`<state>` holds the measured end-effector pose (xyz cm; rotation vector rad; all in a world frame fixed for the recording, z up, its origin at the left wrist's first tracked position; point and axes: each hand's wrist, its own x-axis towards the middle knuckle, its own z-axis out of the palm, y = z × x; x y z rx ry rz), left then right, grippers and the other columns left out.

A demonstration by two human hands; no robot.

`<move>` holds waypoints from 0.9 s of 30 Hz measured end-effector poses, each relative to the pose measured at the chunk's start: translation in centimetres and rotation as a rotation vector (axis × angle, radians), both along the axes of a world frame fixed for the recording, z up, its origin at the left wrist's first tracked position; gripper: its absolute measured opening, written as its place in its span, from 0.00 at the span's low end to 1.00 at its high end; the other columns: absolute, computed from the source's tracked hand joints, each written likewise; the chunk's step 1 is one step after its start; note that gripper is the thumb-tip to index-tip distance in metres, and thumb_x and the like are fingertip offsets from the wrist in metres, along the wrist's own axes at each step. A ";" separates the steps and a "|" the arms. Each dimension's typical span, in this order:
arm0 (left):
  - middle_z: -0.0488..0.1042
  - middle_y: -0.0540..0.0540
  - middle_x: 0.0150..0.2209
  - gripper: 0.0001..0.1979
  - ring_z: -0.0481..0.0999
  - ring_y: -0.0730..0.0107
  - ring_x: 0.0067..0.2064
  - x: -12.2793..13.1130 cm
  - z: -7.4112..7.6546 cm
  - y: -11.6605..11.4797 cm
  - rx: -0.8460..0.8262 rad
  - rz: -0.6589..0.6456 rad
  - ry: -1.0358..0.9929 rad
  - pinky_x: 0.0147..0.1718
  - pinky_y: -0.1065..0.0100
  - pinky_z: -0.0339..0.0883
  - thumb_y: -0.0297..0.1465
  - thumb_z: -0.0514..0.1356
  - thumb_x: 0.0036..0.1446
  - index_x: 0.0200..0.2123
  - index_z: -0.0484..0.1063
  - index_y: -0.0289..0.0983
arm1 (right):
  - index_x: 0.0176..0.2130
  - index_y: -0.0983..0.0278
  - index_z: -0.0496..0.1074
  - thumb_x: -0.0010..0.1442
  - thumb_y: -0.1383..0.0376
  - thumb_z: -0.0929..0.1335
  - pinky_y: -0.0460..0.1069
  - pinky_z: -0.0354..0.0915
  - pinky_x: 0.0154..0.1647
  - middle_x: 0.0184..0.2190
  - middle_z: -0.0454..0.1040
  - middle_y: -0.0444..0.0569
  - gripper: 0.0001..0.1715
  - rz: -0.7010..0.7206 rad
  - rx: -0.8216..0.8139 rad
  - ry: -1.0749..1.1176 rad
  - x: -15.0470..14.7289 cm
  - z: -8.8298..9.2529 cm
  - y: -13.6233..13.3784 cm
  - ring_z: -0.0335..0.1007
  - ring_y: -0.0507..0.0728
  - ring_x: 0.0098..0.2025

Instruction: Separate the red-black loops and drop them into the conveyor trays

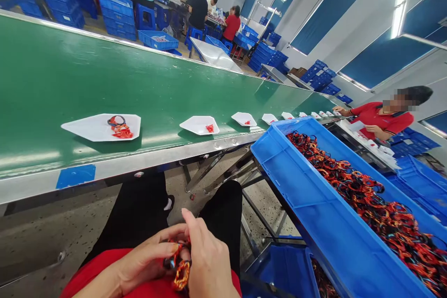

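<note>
the person's two hands meet low in front of the red shirt, above the lap, with a bundle of red, orange and black loops (182, 274) between them. the left hand (150, 249) is curled nearly closed, its thumb pressed on the upper part of the bundle. the right hand (209, 253) is partly folded around the other side, one finger stretched upward and the rest bent in; both have hold of the bundle, though the palms and most fingertips are hidden. beyond the knees runs a green conveyor belt (157, 84) with a metal edge, a patch of blue tape (76, 176) stuck on it at the left. a row of white pointed trays (87, 128) lies along the near side of the belt; the nearest carries a dark-and-red loop (118, 120) beside crumpled red pieces (123, 133), and the next holds a smaller red piece (209, 128). to the right, a long blue crate (279, 163) stands tilted in view, heaped with similar loops (359, 188), and past it a co-worker in a red shirt (373, 116) reaches one hand to the far trays
</note>
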<state>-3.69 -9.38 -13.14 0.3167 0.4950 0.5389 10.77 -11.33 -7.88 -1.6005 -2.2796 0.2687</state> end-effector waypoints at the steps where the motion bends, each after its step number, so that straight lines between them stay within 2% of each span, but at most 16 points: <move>1: 0.76 0.46 0.32 0.18 0.73 0.67 0.33 0.1 0.2 0.0 0.021 -0.004 0.003 0.35 0.66 0.63 0.28 0.62 0.48 0.46 0.72 0.39 | 0.59 0.62 0.54 0.44 0.80 0.59 0.46 0.69 0.27 0.37 0.74 0.48 0.44 0.015 -0.021 0.011 0.2 -0.1 -0.2 0.74 0.56 0.33; 4: 0.76 0.45 0.36 0.20 0.74 0.66 0.36 0.2 1.1 0.2 0.086 -0.019 0.000 0.38 0.66 0.62 0.27 0.64 0.45 0.45 0.73 0.39 | 0.60 0.58 0.52 0.40 0.80 0.60 0.46 0.70 0.31 0.45 0.72 0.48 0.49 0.077 -0.117 0.081 1.1 -0.3 -0.8 0.74 0.56 0.37; 7: 0.76 0.43 0.38 0.19 0.73 0.63 0.39 0.3 2.1 0.5 0.162 -0.054 -0.023 0.40 0.64 0.61 0.27 0.63 0.46 0.45 0.73 0.38 | 0.59 0.55 0.55 0.39 0.79 0.61 0.44 0.70 0.31 0.51 0.68 0.46 0.48 0.133 -0.270 0.203 2.4 -0.2 -1.1 0.72 0.53 0.34; 10: 0.76 0.42 0.38 0.19 0.73 0.60 0.40 0.3 2.5 0.6 0.209 -0.107 -0.057 0.41 0.61 0.61 0.28 0.62 0.48 0.46 0.72 0.37 | 0.57 0.53 0.57 0.41 0.78 0.61 0.41 0.69 0.30 0.53 0.66 0.45 0.45 0.177 -0.404 0.335 3.6 0.9 -1.3 0.70 0.49 0.31; 13: 0.75 0.43 0.36 0.18 0.72 0.60 0.41 0.5 2.1 0.6 0.210 -0.122 -0.072 0.42 0.60 0.61 0.29 0.62 0.47 0.45 0.72 0.38 | 0.56 0.53 0.59 0.39 0.78 0.60 0.43 0.69 0.38 0.54 0.65 0.44 0.46 0.183 -0.475 0.462 4.2 2.4 -1.6 0.71 0.51 0.37; 16: 0.74 0.43 0.38 0.20 0.71 0.59 0.42 0.6 1.5 0.6 0.214 -0.122 -0.097 0.44 0.60 0.61 0.30 0.63 0.47 0.46 0.72 0.38 | 0.55 0.54 0.62 0.41 0.79 0.59 0.46 0.67 0.46 0.53 0.65 0.46 0.43 0.094 -0.479 0.571 4.1 3.4 -1.9 0.70 0.52 0.43; 19: 0.74 0.42 0.43 0.23 0.69 0.54 0.48 0.6 1.2 0.8 0.232 -0.126 -0.112 0.49 0.56 0.58 0.32 0.62 0.47 0.50 0.70 0.40 | 0.51 0.56 0.66 0.49 0.77 0.61 0.48 0.67 0.46 0.49 0.68 0.48 0.32 -0.079 -0.467 0.718 3.6 3.3 -2.3 0.70 0.54 0.43; 22: 0.71 0.43 0.50 0.25 0.66 0.51 0.54 0.6 1.0 1.1 0.235 -0.143 -0.169 0.55 0.50 0.50 0.32 0.60 0.48 0.53 0.68 0.44 | 0.48 0.60 0.68 0.56 0.70 0.64 0.48 0.69 0.39 0.40 0.71 0.50 0.19 -0.231 -0.515 0.955 3.3 2.6 -2.4 0.70 0.54 0.36; 24: 0.70 0.42 0.52 0.28 0.66 0.48 0.54 0.5 0.9 1.1 0.240 -0.153 -0.213 0.56 0.48 0.48 0.33 0.60 0.48 0.55 0.65 0.45 | 0.47 0.63 0.68 0.58 0.64 0.65 0.46 0.67 0.32 0.32 0.71 0.48 0.15 -0.290 -0.547 1.103 3.3 2.1 -2.2 0.68 0.52 0.30; 27: 0.69 0.40 0.53 0.32 0.66 0.46 0.54 0.5 0.5 1.0 0.241 -0.163 -0.189 0.55 0.47 0.50 0.35 0.61 0.47 0.58 0.61 0.44 | 0.45 0.64 0.67 0.59 0.60 0.66 0.43 0.59 0.22 0.34 0.71 0.49 0.15 -0.357 -0.526 1.278 3.6 1.4 -1.7 0.59 0.47 0.22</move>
